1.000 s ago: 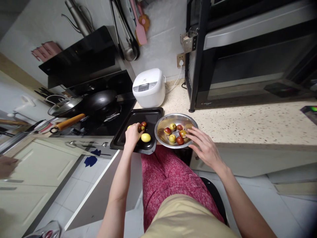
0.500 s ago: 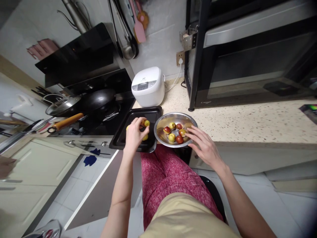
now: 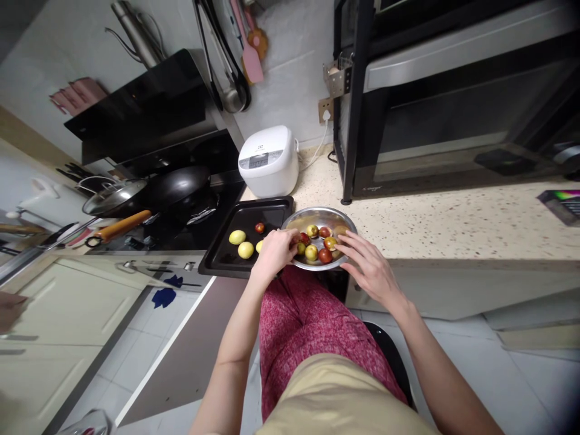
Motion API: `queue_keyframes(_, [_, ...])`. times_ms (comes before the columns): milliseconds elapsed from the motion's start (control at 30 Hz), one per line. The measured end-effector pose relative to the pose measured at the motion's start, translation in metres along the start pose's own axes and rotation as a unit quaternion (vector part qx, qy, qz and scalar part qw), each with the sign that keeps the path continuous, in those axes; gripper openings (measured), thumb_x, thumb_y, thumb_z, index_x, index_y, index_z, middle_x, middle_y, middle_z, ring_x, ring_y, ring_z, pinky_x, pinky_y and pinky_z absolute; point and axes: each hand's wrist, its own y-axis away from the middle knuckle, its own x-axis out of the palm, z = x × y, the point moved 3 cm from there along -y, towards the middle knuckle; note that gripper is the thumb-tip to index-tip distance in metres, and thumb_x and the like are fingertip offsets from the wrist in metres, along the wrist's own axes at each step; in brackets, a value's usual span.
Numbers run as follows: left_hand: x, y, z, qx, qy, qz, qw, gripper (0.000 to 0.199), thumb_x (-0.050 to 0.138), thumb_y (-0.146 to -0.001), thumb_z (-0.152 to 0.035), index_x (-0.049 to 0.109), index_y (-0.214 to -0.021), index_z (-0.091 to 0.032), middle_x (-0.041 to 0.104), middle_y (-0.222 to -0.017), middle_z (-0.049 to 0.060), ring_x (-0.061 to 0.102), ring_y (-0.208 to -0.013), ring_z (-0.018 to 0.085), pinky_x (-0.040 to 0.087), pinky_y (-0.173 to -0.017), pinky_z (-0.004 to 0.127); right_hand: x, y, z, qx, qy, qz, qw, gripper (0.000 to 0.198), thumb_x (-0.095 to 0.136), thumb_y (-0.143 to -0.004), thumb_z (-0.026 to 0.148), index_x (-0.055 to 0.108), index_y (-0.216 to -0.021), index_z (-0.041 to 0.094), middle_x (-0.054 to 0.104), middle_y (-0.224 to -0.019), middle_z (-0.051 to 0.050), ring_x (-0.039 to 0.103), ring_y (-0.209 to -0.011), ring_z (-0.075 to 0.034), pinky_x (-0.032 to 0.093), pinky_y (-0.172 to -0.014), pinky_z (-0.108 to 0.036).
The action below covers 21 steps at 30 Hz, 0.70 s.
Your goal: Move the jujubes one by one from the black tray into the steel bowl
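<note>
A shallow metal bowl (image 3: pixel 299 217) stands at the counter's front edge, with several small round red-brown and yellow-green fruits (image 3: pixel 325 256) in it, possibly jujubes. My left hand (image 3: pixel 277 252) reaches over the bowl's left rim, its fingers closed at a small yellow-green fruit (image 3: pixel 301 248); the fingertips are partly hidden. On the right side, my right hand (image 3: pixel 374 266) lies at the rim, fingers stretched and spread over it. Left of the bowl is a black baking tray (image 3: pixel 222 263) bearing several yellow oval fruits (image 3: pixel 245 250) and a small red one (image 3: pixel 259 228).
A white rice cooker (image 3: pixel 268 162) stands behind the tray. To the left are a gas stove with a wok (image 3: pixel 180 181) and a lidded pan (image 3: pixel 115 197). A black rack with an oven (image 3: pixel 435 121) stands at the back right. An open cabinet door (image 3: pixel 194 350) juts out below.
My left hand has moved right, from above the tray to the bowl, carrying a fruit. More of the tray's fruits now show. My right hand stays at the bowl's rim.
</note>
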Motion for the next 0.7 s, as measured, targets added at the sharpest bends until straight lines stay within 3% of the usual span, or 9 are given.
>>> queue_keyframes(200, [-0.006, 0.001, 0.0, 0.002, 0.005, 0.012, 1.0, 0.017, 0.075, -0.089, -0.024, 0.072, -0.106, -0.023, 0.078, -0.108, 0.005, 0.072, -0.098, 0.025, 0.051, -0.076, 0.03, -0.001, 0.0, 0.001, -0.007, 0.001, -0.007, 1.0, 0.04, 0.053, -0.106, 0.033, 0.059, -0.144, 0.025, 0.062, -0.148, -0.011, 0.05, -0.147, -0.029, 0.049, -0.116, -0.059])
queue_keyframes(367, [-0.003, -0.003, -0.001, 0.003, 0.004, 0.019, 1.0, 0.015, 0.078, -0.087, -0.017, 0.072, -0.1, -0.023, 0.078, -0.103, 0.004, 0.072, -0.101, 0.025, 0.052, -0.081, 0.029, 0.0, 0.0, 0.0, -0.009, 0.007, -0.007, 1.0, 0.04, 0.054, -0.105, 0.032, 0.059, -0.144, 0.025, 0.062, -0.148, -0.011, 0.05, -0.146, -0.03, 0.049, -0.116, -0.059])
queue_keyframes(700, [0.013, -0.008, -0.002, -0.027, 0.028, -0.054, 0.998, 0.016, 0.075, -0.088, -0.011, 0.068, -0.098, -0.022, 0.075, -0.106, 0.005, 0.072, -0.097, 0.024, 0.053, -0.081, 0.031, 0.0, 0.0, -0.001, -0.007, 0.007, 0.007, 1.0, 0.04, 0.053, -0.106, 0.032, 0.056, -0.146, 0.028, 0.061, -0.15, -0.01, 0.051, -0.146, -0.03, 0.05, -0.114, -0.059])
